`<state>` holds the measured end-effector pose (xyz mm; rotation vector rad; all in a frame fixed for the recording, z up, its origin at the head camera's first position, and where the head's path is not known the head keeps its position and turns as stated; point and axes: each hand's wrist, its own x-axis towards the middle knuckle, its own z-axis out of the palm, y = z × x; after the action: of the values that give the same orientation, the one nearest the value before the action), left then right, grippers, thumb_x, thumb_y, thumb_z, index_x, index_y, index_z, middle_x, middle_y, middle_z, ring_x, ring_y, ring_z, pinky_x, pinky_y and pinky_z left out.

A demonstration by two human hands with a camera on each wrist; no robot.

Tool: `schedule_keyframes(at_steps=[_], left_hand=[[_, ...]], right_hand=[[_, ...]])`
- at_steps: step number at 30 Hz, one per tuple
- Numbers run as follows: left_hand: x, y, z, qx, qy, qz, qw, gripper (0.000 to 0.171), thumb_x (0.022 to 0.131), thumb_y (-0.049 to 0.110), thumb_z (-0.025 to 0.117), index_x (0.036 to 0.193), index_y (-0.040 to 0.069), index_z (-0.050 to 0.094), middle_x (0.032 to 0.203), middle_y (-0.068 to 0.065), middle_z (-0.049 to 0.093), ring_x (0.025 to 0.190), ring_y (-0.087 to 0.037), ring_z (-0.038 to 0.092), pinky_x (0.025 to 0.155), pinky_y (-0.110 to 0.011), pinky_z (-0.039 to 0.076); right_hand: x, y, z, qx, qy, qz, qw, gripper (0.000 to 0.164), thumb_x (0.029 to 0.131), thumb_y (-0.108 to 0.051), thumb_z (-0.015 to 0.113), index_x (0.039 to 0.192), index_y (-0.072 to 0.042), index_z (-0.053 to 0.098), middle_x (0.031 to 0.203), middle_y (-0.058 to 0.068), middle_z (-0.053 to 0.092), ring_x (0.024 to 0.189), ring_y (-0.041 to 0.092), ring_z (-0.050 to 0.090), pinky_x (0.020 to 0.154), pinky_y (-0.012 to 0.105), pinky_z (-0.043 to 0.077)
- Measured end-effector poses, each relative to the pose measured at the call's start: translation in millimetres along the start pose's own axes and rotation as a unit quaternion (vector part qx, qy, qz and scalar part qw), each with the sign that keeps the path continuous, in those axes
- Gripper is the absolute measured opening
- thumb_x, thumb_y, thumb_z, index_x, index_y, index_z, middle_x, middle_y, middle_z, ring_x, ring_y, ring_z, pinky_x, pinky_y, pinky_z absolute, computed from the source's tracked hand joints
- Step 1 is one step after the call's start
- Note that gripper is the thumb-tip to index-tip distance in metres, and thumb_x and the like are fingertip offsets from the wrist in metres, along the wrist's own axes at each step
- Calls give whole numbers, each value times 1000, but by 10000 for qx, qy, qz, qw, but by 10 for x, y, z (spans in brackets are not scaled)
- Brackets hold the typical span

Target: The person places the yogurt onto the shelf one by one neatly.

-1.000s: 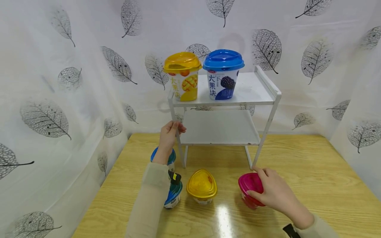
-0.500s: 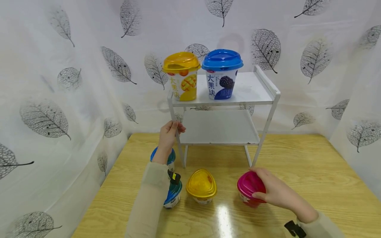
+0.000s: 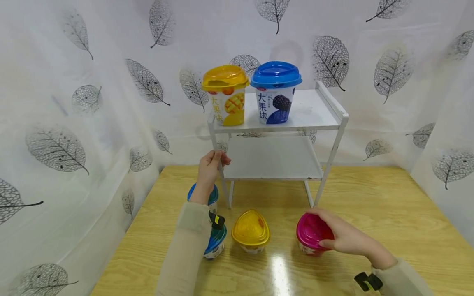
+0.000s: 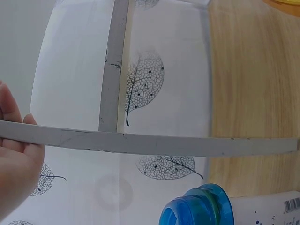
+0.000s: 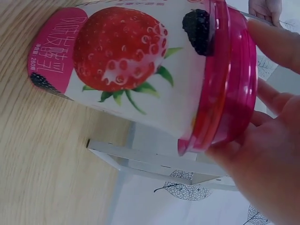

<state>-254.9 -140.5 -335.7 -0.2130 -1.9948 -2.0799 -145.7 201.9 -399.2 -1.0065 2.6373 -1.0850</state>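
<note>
My left hand (image 3: 208, 172) grips the front left post (image 4: 164, 145) of a white two-tier rack, near the lower shelf. On the right of the table, my right hand (image 3: 348, 235) holds a yogurt cup (image 3: 312, 231) by its pink lid, thumb on the near side and fingers on the far side. The right wrist view shows that cup's strawberry print (image 5: 123, 49) and the hand (image 5: 267, 150) round its lid. On the rack's top shelf (image 3: 311, 107) stand a yellow-lidded mango cup (image 3: 226, 96) and a blue-lidded blackberry cup (image 3: 277, 93).
A yellow-lidded cup (image 3: 251, 230) stands on the wooden table (image 3: 377, 213) before the rack. Two blue-lidded cups, one nearer (image 3: 216, 242) and one farther back (image 3: 212, 197), are partly hidden by the left arm. The lower shelf (image 3: 274, 158) is bare white. A leaf-print curtain (image 3: 92, 123) surrounds the table.
My right hand has shifted and turned slightly around the pink lid, its wrist moving right. The pink-lidded cup has tilted a little. The left hand stays on the post.
</note>
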Motion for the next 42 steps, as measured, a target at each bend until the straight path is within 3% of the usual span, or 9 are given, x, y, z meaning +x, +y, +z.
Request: schedule_keyframes(at_steps=[9, 14, 23, 30, 33, 36, 38, 40, 42], left_hand=[[-14, -9, -7, 22, -18, -2, 10000, 29, 93, 21, 39, 85, -2, 54, 74, -2, 59, 70, -13, 59, 81, -39, 44], [-21, 1, -5, 37, -4, -22, 10000, 28, 93, 20, 39, 86, -2, 54, 74, -2, 59, 70, -13, 59, 81, -37, 45], [-13, 13, 2, 55, -3, -39, 10000, 29, 94, 19, 38, 86, -3, 53, 74, -2, 59, 69, -12, 59, 81, -37, 45], [-19, 31, 6, 57, 0, -72, 10000, 28, 94, 19, 38, 86, -3, 53, 74, -2, 59, 70, -12, 59, 81, -36, 45], [-22, 35, 7, 35, 13, -80, 10000, 28, 94, 18, 38, 86, -3, 53, 74, -2, 59, 70, -12, 59, 81, -36, 45], [-23, 30, 8, 37, 1, -75, 10000, 28, 94, 18, 38, 86, -3, 53, 74, -2, 59, 70, -12, 59, 81, -36, 45], [-23, 26, 8, 48, -5, -56, 10000, 28, 94, 19, 38, 86, -3, 54, 74, -2, 59, 70, -12, 59, 81, -36, 45], [-20, 20, 7, 43, -9, -40, 10000, 28, 94, 19, 38, 86, -3, 54, 74, -2, 59, 70, -13, 59, 81, -36, 45], [-18, 18, 7, 31, -5, -28, 10000, 28, 94, 19, 39, 85, -3, 54, 74, -2, 59, 69, -13, 59, 81, -37, 45]], right_hand=[[-84, 41, 68, 240, 949, 242, 9949, 63, 75, -14, 70, 127, -2, 37, 123, 20, 44, 107, 41, 45, 77, 51, 45], [-166, 98, 123, 407, 1059, 519, 9922, 68, 75, -24, 72, 128, -2, 36, 124, 19, 43, 109, 41, 42, 75, 50, 46], [-295, 197, 221, 531, 1273, 657, 9883, 78, 69, -22, 76, 130, 1, 33, 127, 20, 39, 115, 41, 32, 82, 63, 33], [-374, 290, 280, 803, 1289, 799, 9852, 85, 67, -17, 77, 132, 3, 26, 131, 27, 32, 123, 11, 23, 86, 66, 23], [-394, 338, 297, 1028, 1165, 944, 9833, 86, 68, -16, 76, 133, 4, 23, 133, 29, 28, 125, 27, 21, 88, 64, 21], [-412, 384, 315, 1119, 1064, 1063, 9823, 86, 69, -16, 75, 133, 4, 22, 133, 30, 29, 119, 46, 20, 100, 38, 25], [-421, 415, 326, 1089, 1030, 1090, 9827, 85, 70, -17, 75, 133, 4, 22, 132, 28, 31, 118, 46, 22, 96, 21, 25], [-425, 448, 340, 1083, 1020, 1030, 9835, 83, 70, -17, 75, 132, 5, 23, 131, 28, 33, 117, 45, 24, 96, 20, 26], [-426, 482, 359, 1135, 1004, 952, 9839, 82, 71, -15, 74, 131, 6, 24, 129, 29, 35, 116, 46, 26, 98, 41, 28]])
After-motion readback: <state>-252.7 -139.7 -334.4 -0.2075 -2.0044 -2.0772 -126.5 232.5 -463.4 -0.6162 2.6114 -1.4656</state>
